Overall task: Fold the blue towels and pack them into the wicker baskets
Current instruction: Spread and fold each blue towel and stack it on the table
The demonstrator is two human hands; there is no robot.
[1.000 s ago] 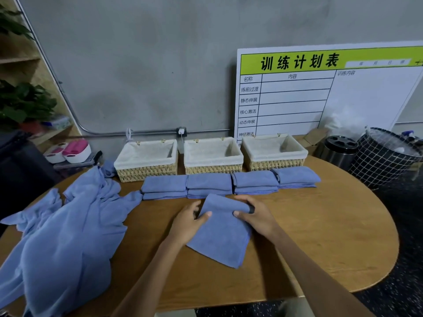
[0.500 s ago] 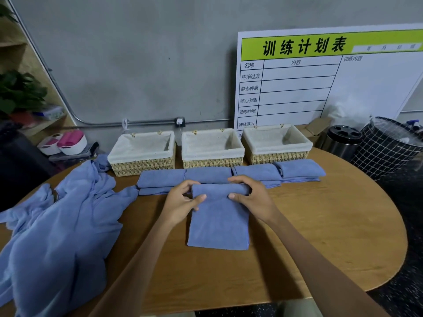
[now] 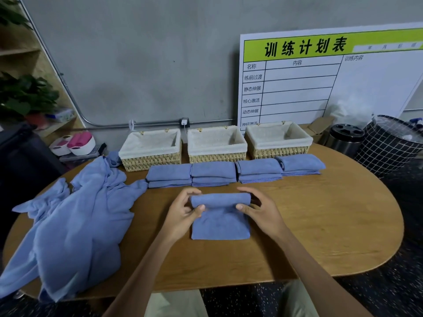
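Blue microfibre towel (image 3: 220,221) — mid-table, far edge rolled toward the person; folding step in hand. Left hand (image 3: 183,215) and right hand (image 3: 261,212) each pinch one end of that roll. Next: lay it flat, square the corners. Lined wicker baskets (image 3: 216,144) behind, seemingly empty.
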